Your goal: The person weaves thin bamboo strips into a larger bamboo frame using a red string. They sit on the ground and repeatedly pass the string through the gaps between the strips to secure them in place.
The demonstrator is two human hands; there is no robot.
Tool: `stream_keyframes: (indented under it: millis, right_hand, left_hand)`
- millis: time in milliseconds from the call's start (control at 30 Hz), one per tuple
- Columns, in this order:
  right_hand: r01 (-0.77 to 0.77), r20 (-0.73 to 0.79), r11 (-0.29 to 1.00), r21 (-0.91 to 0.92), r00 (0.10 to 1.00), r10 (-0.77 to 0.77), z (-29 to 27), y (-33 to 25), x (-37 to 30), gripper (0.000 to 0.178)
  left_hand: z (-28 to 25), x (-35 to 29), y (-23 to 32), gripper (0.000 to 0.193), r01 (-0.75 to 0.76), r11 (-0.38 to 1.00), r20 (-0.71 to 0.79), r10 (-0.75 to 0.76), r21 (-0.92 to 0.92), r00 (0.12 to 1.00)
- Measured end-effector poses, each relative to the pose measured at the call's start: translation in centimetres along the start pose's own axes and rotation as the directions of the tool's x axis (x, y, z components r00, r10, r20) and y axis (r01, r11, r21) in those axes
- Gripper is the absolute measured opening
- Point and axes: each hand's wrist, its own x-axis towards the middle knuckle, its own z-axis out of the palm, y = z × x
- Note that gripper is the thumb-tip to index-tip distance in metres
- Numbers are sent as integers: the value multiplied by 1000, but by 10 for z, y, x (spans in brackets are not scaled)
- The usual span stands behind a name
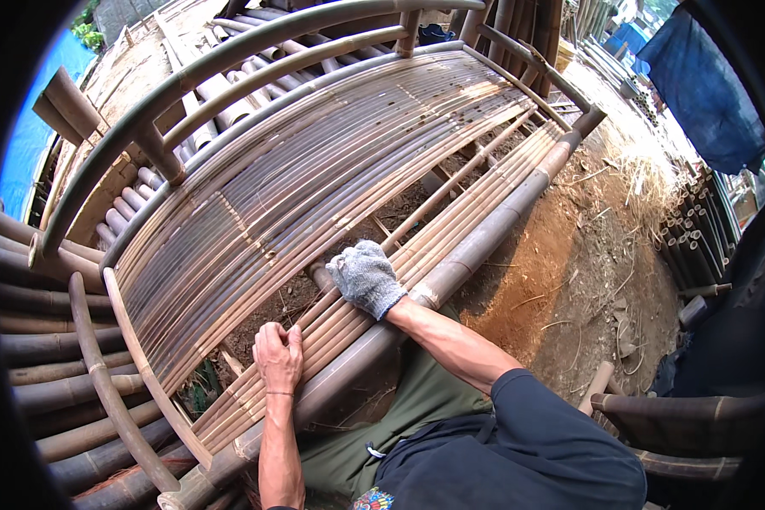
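Note:
A long bamboo bench (450, 272) stands before me, its seat made of thin lengthwise bamboo slats (297, 183). Between the wide back group and the narrow front group of slats (336, 336) runs a gap with ground showing through. My left hand (279, 355), bare, has its fingers curled over the inner edge of the front group, closed on a slat there. Farther right along the same edge, my right hand (365, 276) wears a grey knit glove and is closed around a slat at the gap. Its fingertips are mostly hidden.
A curved bamboo backrest rail (178, 81) rises along the far side. Stacked bamboo poles (51, 348) lie at the left, and more cut lengths (229, 89) lie behind the bench. Dark bamboo tubes (697, 225) stand at the right, below a hanging blue tarp (705, 93).

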Motion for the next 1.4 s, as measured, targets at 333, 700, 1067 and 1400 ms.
stream_keyframes:
  millis: [333, 700, 1067, 1400]
  right_hand:
    - [-21, 193, 997, -80, 981, 36, -5, -3, 3, 22]
    - [-24, 138, 640, 768, 982, -129, -67, 8, -36, 22]
    - [-338, 290, 601, 724, 940, 179, -212, -10, -28, 14]
    - [285, 544, 946, -151, 824, -161, 34, -129, 41, 20]
  left_hand:
    - [-26, 3, -2, 31, 74, 961, 207, -17, -268, 978]
    - [-4, 17, -12, 28, -94, 965, 227, 151, -246, 962]
    - [-63, -56, -24, 26, -218, 958, -373, 136, -188, 918]
    - [-79, -30, -189, 28, 215, 975, 284, -189, -64, 940]
